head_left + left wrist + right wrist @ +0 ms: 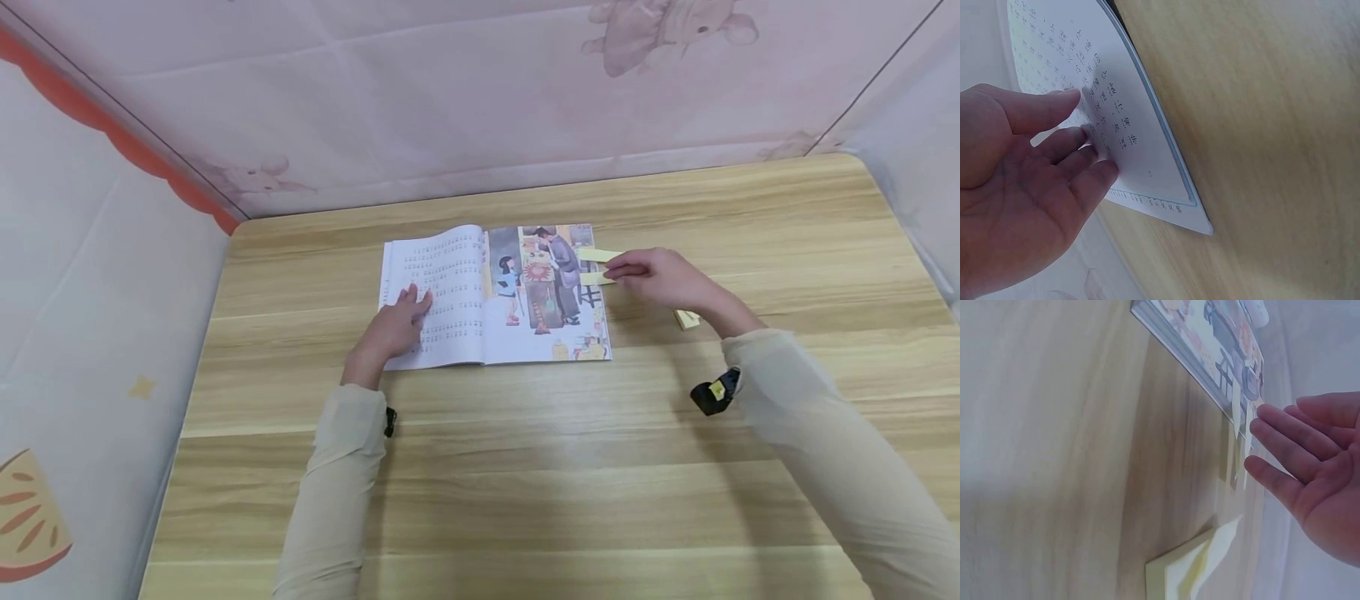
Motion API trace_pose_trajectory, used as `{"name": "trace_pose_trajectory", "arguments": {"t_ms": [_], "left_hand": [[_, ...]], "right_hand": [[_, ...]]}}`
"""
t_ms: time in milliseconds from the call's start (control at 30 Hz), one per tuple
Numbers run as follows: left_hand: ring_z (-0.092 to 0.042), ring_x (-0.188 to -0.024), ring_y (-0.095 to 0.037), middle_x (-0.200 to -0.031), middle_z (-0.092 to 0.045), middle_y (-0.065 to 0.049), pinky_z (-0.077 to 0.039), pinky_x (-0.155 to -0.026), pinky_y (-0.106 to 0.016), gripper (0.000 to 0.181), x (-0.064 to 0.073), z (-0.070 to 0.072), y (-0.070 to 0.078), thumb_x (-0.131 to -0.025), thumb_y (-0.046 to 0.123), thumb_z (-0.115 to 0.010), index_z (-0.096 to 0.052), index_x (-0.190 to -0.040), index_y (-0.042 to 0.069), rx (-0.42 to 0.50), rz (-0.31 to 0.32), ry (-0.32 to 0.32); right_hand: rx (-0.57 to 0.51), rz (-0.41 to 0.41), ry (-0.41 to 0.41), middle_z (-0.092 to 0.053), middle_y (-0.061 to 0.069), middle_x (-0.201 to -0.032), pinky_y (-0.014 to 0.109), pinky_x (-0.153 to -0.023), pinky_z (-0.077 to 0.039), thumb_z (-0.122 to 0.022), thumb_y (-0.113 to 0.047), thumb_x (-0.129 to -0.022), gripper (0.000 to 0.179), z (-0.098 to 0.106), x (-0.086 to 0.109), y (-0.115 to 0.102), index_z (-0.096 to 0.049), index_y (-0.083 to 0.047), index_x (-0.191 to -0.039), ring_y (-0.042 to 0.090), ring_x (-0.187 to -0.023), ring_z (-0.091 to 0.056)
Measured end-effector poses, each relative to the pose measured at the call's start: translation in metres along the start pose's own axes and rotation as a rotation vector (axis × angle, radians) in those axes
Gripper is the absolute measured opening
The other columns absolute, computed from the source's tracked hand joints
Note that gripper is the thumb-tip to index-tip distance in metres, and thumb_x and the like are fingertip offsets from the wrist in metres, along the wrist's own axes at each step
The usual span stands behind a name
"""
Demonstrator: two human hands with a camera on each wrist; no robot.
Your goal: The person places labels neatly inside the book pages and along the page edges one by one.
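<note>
An open picture book (pixel 495 346) lies on the table, printed text on its left page and a coloured drawing on its right. My left hand (pixel 397 327) rests its fingertips on the text page, fingers loosely extended, as the left wrist view also shows. Two pale yellow sticky strips (pixel 597 255) stick out past the right page's outer edge. At their outer ends is my right hand (pixel 660 277). In the right wrist view its fingers (pixel 1285 434) are nearly straight, fingertips right beside the strips (pixel 1236 412), and the thumb stands apart.
A yellow sticky-note pad (pixel 1194 565) lies on the wooden table (pixel 525 467) under the right wrist, its top sheet lifting. A printed pink wall covering (pixel 450 100) rises behind the table's far edge, and another printed wall (pixel 90 292) stands at the left.
</note>
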State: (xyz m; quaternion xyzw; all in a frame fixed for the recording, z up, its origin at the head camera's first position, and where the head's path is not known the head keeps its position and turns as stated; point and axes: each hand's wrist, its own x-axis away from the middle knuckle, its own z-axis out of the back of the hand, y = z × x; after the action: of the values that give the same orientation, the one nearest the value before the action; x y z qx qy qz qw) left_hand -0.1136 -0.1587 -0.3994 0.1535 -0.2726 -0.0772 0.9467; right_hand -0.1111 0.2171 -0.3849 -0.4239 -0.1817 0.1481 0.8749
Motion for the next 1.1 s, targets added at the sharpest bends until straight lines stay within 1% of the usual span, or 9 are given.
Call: {"name": "trace_pose_trajectory", "arguments": {"t_ms": [133,267,333,567,667,767,867,967,1100], "left_hand": [[-0.002,-0.137,-0.028,-0.150,-0.004,-0.014,-0.008,-0.109,-0.046,0.050,0.000,0.000,0.000,-0.095,0.008,-0.036,-0.024,-0.143,0.010,0.005,0.002,0.006],[-0.002,-0.137,-0.028,-0.150,-0.005,-0.015,-0.008,-0.109,-0.046,0.050,0.001,0.001,0.001,-0.094,0.007,-0.036,-0.024,-0.143,0.010,0.010,0.001,0.008],[-0.002,-0.137,-0.028,-0.150,-0.005,-0.015,-0.008,-0.109,-0.046,0.050,0.001,0.001,0.000,-0.094,0.007,-0.036,-0.024,-0.143,0.009,0.013,-0.001,0.005],[-0.002,-0.137,-0.028,-0.150,-0.004,-0.015,-0.007,-0.109,-0.046,0.049,0.002,0.002,0.000,-0.095,0.007,-0.035,-0.024,-0.143,0.008,0.016,-0.003,0.004],[-0.002,-0.137,-0.028,-0.150,-0.004,-0.015,-0.007,-0.109,-0.045,0.048,0.002,0.002,0.001,-0.096,0.008,-0.034,-0.024,-0.143,0.008,0.022,-0.003,0.006],[-0.002,-0.137,-0.028,-0.150,-0.004,-0.015,-0.007,-0.110,-0.045,0.048,0.003,0.002,0.001,-0.096,0.008,-0.033,-0.023,-0.143,0.008,0.022,-0.004,0.002],[-0.002,-0.137,-0.028,-0.150,-0.003,-0.015,-0.007,-0.110,-0.045,0.048,0.004,0.002,0.001,-0.096,0.008,-0.033,-0.022,-0.143,0.007,0.022,-0.007,-0.005],[-0.002,-0.137,-0.028,-0.150,-0.004,-0.015,-0.007,-0.110,-0.045,0.048,0.005,0.003,0.001,-0.096,0.008,-0.033,-0.023,-0.143,0.008,0.019,-0.010,-0.005],[-0.002,-0.137,-0.029,-0.149,-0.005,-0.016,-0.008,-0.109,-0.046,0.049,0.005,0.004,0.002,-0.096,0.008,-0.034,-0.024,-0.143,0.008,0.015,-0.016,-0.001]], "right_hand": [[0.028,-0.020,0.058,-0.062,0.023,-0.108,0.030,-0.080,-0.049,-0.051,0.001,-0.089,0.028,0.004,0.002,0.000,-0.056,0.009,-0.115,0.033,-0.100,-0.060],[0.053,-0.056,0.096,-0.063,0.023,-0.104,0.041,-0.081,-0.049,-0.054,-0.005,-0.090,0.027,0.009,0.005,-0.001,-0.058,0.009,-0.113,0.033,-0.096,-0.060],[0.057,-0.079,0.107,-0.063,0.022,-0.103,0.042,-0.081,-0.048,-0.055,-0.007,-0.090,0.027,0.011,0.006,0.000,-0.058,0.008,-0.112,0.032,-0.095,-0.060],[0.069,-0.141,0.147,-0.062,0.019,-0.096,0.030,-0.071,-0.047,-0.056,-0.009,-0.089,0.026,0.020,0.011,0.005,-0.060,0.006,-0.110,0.029,-0.087,-0.058],[0.057,-0.159,0.151,-0.062,0.020,-0.096,0.029,-0.069,-0.047,-0.056,-0.010,-0.089,0.027,0.023,0.013,0.006,-0.059,0.007,-0.110,0.032,-0.087,-0.058],[0.046,-0.178,0.156,-0.062,0.020,-0.097,0.033,-0.070,-0.048,-0.056,-0.010,-0.089,0.028,0.026,0.016,0.009,-0.058,0.008,-0.110,0.032,-0.086,-0.058],[0.023,-0.195,0.165,-0.062,0.021,-0.096,0.036,-0.071,-0.049,-0.056,-0.010,-0.089,0.028,0.029,0.019,0.011,-0.058,0.008,-0.110,0.029,-0.083,-0.059],[-0.015,-0.213,0.175,-0.062,0.019,-0.093,0.033,-0.069,-0.051,-0.057,-0.010,-0.089,0.028,0.031,0.022,0.015,-0.057,0.009,-0.109,0.023,-0.079,-0.060],[-0.062,-0.232,0.193,-0.062,0.009,-0.084,0.028,-0.065,-0.052,-0.059,-0.009,-0.087,0.029,0.034,0.025,0.020,-0.057,0.011,-0.108,0.016,-0.073,-0.059]]}}
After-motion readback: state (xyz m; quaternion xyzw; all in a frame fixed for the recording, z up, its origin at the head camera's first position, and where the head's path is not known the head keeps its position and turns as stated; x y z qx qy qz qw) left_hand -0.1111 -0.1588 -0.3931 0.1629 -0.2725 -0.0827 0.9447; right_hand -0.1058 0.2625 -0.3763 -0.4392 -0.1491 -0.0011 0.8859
